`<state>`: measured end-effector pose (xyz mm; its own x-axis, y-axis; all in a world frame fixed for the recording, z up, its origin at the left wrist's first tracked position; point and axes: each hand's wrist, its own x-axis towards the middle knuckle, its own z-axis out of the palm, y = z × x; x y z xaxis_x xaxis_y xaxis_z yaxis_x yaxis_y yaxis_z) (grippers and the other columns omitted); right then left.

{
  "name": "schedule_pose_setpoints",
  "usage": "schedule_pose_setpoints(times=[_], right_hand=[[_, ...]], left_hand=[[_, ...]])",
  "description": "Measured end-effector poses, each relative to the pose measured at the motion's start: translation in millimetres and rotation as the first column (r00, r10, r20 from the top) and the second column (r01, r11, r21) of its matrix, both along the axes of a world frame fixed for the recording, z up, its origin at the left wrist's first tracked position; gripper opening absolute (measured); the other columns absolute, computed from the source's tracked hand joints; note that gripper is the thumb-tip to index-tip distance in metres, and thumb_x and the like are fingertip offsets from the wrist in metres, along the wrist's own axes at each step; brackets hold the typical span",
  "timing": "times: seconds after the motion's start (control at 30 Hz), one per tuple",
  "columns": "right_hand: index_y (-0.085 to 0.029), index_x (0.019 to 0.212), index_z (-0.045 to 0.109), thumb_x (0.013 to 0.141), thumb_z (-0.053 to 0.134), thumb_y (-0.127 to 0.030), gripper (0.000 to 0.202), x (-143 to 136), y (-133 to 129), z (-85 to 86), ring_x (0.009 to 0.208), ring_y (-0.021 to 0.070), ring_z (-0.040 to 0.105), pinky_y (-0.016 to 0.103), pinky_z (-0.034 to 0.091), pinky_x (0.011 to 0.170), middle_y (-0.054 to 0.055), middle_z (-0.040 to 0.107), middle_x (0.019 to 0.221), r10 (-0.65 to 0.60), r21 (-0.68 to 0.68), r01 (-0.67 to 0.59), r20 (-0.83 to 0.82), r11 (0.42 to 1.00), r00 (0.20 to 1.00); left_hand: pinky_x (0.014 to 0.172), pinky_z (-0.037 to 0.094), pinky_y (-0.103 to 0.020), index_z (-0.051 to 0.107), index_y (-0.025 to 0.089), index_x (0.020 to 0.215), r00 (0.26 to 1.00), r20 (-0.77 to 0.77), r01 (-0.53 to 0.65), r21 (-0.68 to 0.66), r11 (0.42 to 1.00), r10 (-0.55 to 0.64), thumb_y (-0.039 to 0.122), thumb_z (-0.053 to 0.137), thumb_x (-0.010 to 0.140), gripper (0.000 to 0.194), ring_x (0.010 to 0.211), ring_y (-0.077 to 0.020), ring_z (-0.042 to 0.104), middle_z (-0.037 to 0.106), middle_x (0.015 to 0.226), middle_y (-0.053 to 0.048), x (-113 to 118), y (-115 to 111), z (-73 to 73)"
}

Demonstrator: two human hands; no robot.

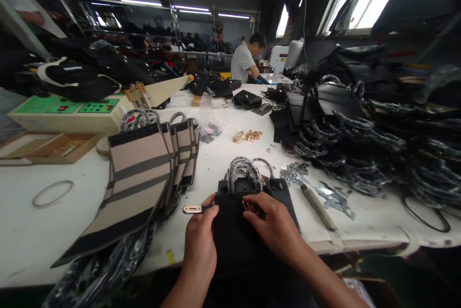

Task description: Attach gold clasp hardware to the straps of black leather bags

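Observation:
A black bag panel (237,231) lies at the near edge of the white table (32,236), its wrapped handles (243,170) at the far end. My left hand (200,241) grips the panel's left side, next to a gold metal clasp plate (192,209) on a black strap. My right hand (275,224) rests on the panel's top right, its fingers pinching a small gold fitting (248,205).
Beige-and-black bag panels (144,178) lie stacked at left. Wrapped black bags (360,140) pile at right. Loose gold fittings (248,136), silver parts (295,172) and a wooden-handled tool (319,207) lie beyond. A control box (68,111) stands far left. Another person (245,61) works at the far end.

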<state>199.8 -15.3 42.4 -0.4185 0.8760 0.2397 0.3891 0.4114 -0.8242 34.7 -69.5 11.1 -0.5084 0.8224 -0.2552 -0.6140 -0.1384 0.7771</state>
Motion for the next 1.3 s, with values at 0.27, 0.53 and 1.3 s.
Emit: schedule_pose_setpoints(times=[0.27, 0.53, 1.3], right_hand=[[-0.026, 0.103, 0.074, 0.081, 0.078, -0.027, 0.022, -28, -23, -7.1, 0.069, 0.0109, 0.065, 0.021, 0.051, 0.065, -0.005, 0.071, 0.079, -0.127, -0.18, 0.093, -0.189, 0.979, 0.974], [-0.025, 0.101, 0.073, 0.084, 0.077, -0.023, 0.017, -31, -30, -18.4, 0.066, 0.0098, 0.065, 0.02, 0.051, 0.064, -0.006, 0.07, 0.076, -0.138, 0.093, 0.142, -0.049, 0.985, 0.989], [-0.025, 0.089, 0.072, 0.084, 0.079, -0.027, 0.008, -27, -45, -19.7, 0.063, 0.0108, 0.07, 0.019, 0.057, 0.063, -0.005, 0.074, 0.075, -0.264, 0.256, 0.283, -0.106, 0.924, 0.959]], left_hand=[[0.105, 0.047, -0.037, 0.077, 0.018, 0.104, 0.998, 0.044, -0.037, 0.028, 0.999, 0.036, 0.03, 0.079, 0.074, 0.032, 0.105, -0.0227, 0.069, 0.079, 0.105, -0.004, 10, -3, 11.3], [0.101, 0.05, -0.036, 0.074, 0.019, 0.11, 0.999, -0.025, -0.044, 0.055, 0.998, 0.045, 0.033, 0.079, 0.078, 0.035, 0.108, -0.0236, 0.069, 0.079, 0.108, -0.004, 11, -15, 4.8], [0.105, 0.047, -0.035, 0.075, 0.022, 0.107, 0.992, -0.104, -0.06, 0.095, 0.994, 0.07, 0.032, 0.079, 0.082, 0.027, 0.116, -0.023, 0.065, 0.078, 0.113, -0.001, 16, -19, 0.4]])
